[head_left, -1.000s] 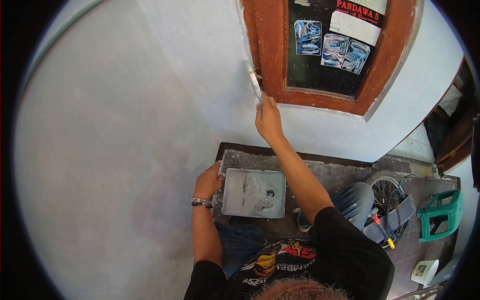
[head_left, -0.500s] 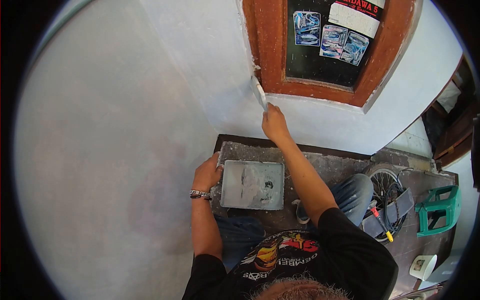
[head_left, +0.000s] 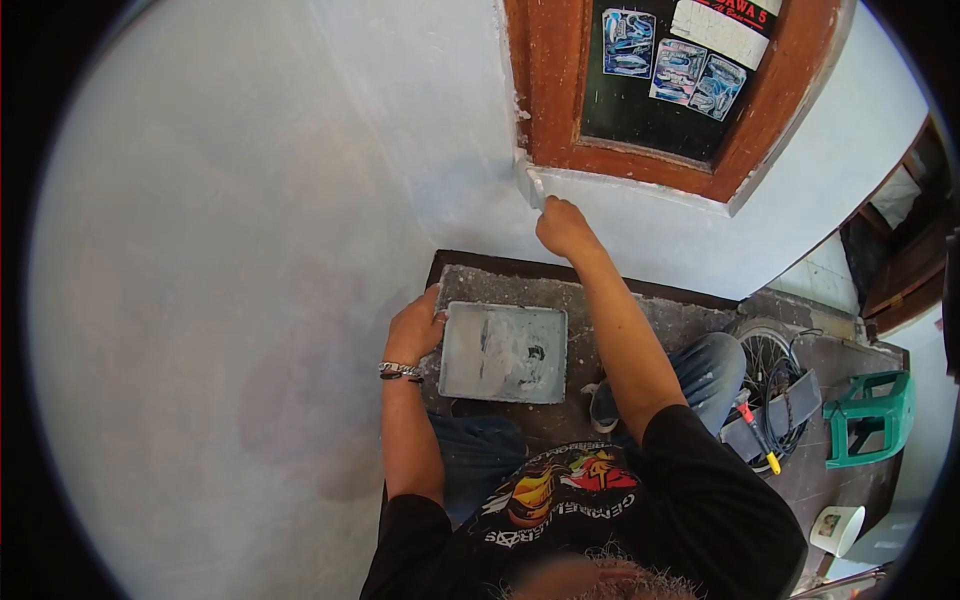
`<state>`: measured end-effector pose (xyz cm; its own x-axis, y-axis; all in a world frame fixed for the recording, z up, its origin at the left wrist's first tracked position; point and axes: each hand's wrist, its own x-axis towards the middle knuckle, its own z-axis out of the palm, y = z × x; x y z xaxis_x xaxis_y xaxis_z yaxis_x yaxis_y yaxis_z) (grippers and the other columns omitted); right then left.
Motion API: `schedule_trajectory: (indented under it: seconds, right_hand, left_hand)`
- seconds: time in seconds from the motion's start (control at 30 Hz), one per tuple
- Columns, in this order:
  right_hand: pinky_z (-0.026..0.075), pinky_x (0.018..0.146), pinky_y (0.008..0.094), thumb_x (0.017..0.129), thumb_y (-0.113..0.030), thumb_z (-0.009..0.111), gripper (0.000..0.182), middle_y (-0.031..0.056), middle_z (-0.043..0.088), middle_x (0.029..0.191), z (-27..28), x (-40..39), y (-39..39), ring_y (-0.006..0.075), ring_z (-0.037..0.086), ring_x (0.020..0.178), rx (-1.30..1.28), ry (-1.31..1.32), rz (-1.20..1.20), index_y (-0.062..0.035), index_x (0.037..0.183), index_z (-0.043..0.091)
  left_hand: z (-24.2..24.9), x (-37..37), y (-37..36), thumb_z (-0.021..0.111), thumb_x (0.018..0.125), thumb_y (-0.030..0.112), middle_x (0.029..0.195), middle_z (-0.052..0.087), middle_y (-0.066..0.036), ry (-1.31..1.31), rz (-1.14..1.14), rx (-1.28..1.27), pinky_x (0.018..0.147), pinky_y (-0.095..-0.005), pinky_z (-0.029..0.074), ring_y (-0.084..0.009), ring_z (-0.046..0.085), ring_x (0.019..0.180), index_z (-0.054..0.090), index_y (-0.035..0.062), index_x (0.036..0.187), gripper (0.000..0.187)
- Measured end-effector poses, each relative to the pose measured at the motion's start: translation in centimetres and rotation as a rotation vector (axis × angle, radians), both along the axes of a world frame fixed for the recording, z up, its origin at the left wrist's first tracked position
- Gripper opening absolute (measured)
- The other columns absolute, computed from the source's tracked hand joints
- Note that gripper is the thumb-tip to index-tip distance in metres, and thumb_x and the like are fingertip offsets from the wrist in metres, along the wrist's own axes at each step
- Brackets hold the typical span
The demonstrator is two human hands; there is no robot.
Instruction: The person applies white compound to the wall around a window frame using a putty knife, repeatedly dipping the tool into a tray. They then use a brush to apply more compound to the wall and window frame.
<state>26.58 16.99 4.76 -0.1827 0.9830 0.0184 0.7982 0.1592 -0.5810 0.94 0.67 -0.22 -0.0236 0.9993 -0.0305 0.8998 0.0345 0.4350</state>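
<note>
Forward reaches the right hand (head_left: 567,228), grip closed on a pale tool (head_left: 536,187) — left hand (head_left: 415,326) beside the tray (head_left: 461,355), grip unclear.

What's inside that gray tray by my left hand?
The tray holds a smeared pale coating, with dark patches mostly toward its right side. Whatever lies beneath the coating is covered, so I can't see it.

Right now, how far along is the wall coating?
The wall looks mostly coated, though patchy. In hand: the right hand holds a tool at the lower corner of the window frame. Likely remaining: the ragged edge along that frame; pale material sits in the tray.
</note>
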Motion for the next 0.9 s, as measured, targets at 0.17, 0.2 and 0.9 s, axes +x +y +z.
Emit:
schedule_trajectory:
  seconds: [0.17,0.2,0.9]
  right_hand:
    - [0.051,0.095,0.0484,0.084,-0.006,0.054,0.034,0.0335,0.064,0.115,1.7,-1.7,1.7,0.0450,0.063,0.110,0.000,-0.018,-0.051,0.0103,0.112,0.063]
    - [0.051,0.095,0.0483,0.084,-0.006,0.054,0.033,0.0332,0.064,0.115,2.5,-2.2,1.8,0.0444,0.064,0.110,0.018,-0.012,-0.047,0.0103,0.111,0.064]
    - [0.050,0.093,0.0499,0.084,-0.008,0.054,0.027,0.0336,0.066,0.103,12.4,-0.8,2.8,0.0458,0.065,0.103,0.327,0.009,0.042,0.0077,0.102,0.068]
  left_hand:
    - [0.1,0.0,-0.2,0.064,0.090,0.019,0.117,0.067,-0.023,-0.021,-0.013,0.018,0.089,-0.0484,0.051,-0.0399,0.063,0.108,0.051,0.0048,0.136,0.050]
    - [0.1,0.0,-0.3,0.064,0.090,0.018,0.116,0.067,-0.023,-0.022,-0.014,0.023,0.089,-0.0483,0.051,-0.0399,0.064,0.107,0.051,0.0047,0.136,0.050]
    - [0.7,0.0,-0.5,0.064,0.091,0.019,0.116,0.067,-0.022,-0.033,-0.013,0.059,0.087,-0.0494,0.051,-0.0406,0.064,0.106,0.049,0.0049,0.137,0.050]
